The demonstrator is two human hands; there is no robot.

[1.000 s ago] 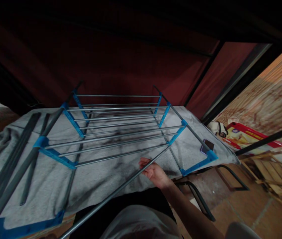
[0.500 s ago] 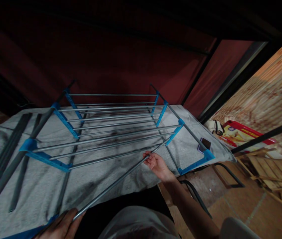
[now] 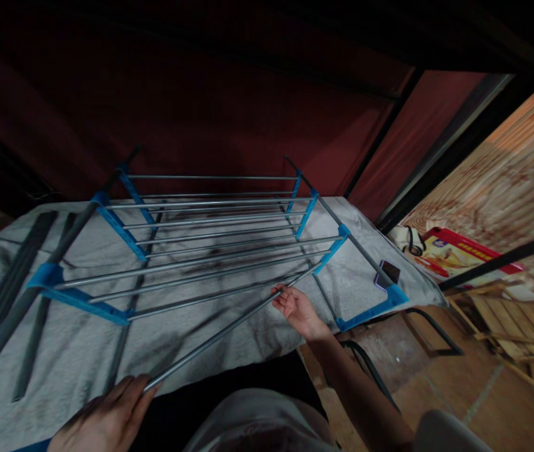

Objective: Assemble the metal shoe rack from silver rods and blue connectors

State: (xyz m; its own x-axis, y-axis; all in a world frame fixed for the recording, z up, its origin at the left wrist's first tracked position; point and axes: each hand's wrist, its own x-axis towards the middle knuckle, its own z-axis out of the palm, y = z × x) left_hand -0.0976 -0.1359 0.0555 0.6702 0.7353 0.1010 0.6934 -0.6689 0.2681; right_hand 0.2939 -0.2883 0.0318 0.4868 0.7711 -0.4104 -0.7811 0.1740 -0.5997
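A thin grey metal rod slants across the front of a part-built rack of grey tubes and blue plastic brackets. My left hand is closed around the rod's near end, low in the view. Close to the other end, my right hand pinches it between thumb and fingers. The rod's far tip reaches the blue bracket on the rack's right side; whether it sits in a hole there I cannot tell. On the left, a blue bracket carries the ends of several fixed rods.
A grey cloth covers the table under the rack. Loose dark tubes lie at the left. A phone rests by the right front blue bracket. To the right are a red and yellow box and a folded wooden chair.
My left hand has risen, lifting the rod's near end slightly. The rack's left side has shifted a little to the left. My right hand stays almost in place.
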